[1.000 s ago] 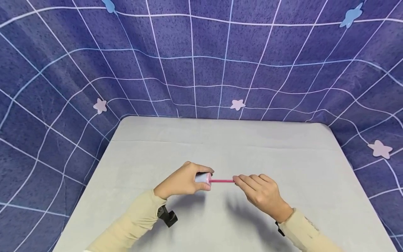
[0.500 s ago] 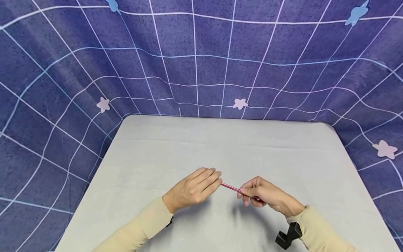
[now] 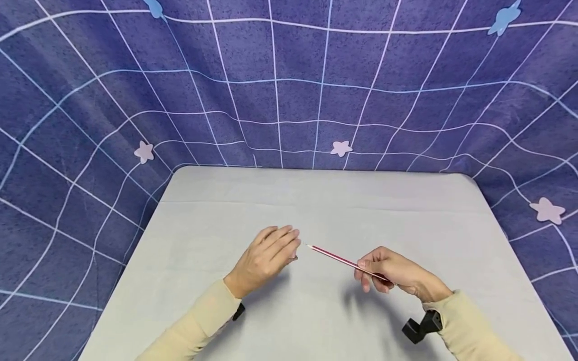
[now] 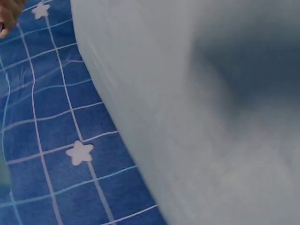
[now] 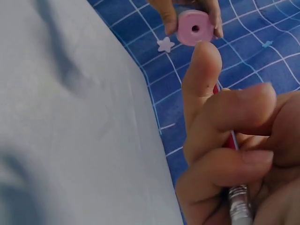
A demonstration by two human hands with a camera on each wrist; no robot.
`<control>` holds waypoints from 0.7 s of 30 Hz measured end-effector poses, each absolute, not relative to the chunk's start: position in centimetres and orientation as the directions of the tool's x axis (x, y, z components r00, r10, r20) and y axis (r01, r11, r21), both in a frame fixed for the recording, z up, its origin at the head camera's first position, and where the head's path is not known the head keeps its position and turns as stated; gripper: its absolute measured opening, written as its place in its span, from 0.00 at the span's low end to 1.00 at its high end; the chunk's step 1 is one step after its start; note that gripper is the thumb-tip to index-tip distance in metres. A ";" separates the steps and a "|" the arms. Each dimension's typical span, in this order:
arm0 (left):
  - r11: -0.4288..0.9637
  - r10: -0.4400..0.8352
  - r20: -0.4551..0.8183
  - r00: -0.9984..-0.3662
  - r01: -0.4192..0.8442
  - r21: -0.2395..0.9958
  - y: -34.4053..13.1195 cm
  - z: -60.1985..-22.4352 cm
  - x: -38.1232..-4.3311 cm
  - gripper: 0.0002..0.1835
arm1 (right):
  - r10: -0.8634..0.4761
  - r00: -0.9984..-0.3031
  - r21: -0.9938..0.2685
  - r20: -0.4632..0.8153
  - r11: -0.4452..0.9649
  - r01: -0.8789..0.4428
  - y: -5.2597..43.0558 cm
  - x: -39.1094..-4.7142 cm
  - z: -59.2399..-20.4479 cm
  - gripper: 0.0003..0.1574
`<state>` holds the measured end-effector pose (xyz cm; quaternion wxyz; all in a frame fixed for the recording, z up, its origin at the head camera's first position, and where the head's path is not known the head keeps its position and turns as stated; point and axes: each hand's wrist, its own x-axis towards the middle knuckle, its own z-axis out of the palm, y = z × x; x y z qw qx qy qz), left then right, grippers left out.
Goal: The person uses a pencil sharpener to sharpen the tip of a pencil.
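A red-and-white striped pencil (image 3: 336, 256) slants up to the left from my right hand (image 3: 393, 273), which pinches it between thumb and fingers. Its pale sharpened tip points toward my left hand (image 3: 265, 258), a short gap away. In the right wrist view the pencil's silvery rear end (image 5: 240, 206) runs below the curled fingers. My left hand grips a pencil sharpener (image 5: 186, 33), its pink round end with a dark central hole facing the pencil. From the head view the back of the left hand hides most of the sharpener. Both hands are above the table.
A white-covered table (image 3: 316, 200) lies under both hands. Behind it and at its sides hangs a blue-purple curtain (image 3: 298, 100) with grid lines and stars. A black wrist camera (image 3: 422, 326) juts from the right sleeve.
The pencil was in the sharpener's hole one second ago; now it is out, with its tip showing. My right hand has turned over and moved right; my left hand has rolled, back upward.
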<state>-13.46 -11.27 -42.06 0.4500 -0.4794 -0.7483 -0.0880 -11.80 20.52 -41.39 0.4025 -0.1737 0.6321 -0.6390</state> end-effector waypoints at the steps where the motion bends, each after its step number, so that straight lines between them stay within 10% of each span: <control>1: 0.540 0.607 0.776 -0.170 0.805 -0.245 -11.4 -42.3 -13.5 0.16 | -0.728 -0.623 -0.948 -0.285 0.121 0.293 20.6 -11.8 -41.4 0.18; 10: 0.526 0.308 0.758 -0.574 0.767 0.367 -11.9 -44.3 -13.3 0.31 | -0.600 -0.727 -0.942 -0.334 0.194 0.273 20.5 -11.7 -41.9 0.11; 21: 0.506 0.194 0.527 -0.827 0.545 0.669 -10.8 -47.0 -13.4 0.32 | -0.179 -0.898 -0.871 -0.403 0.375 0.316 19.0 -11.9 -45.6 0.11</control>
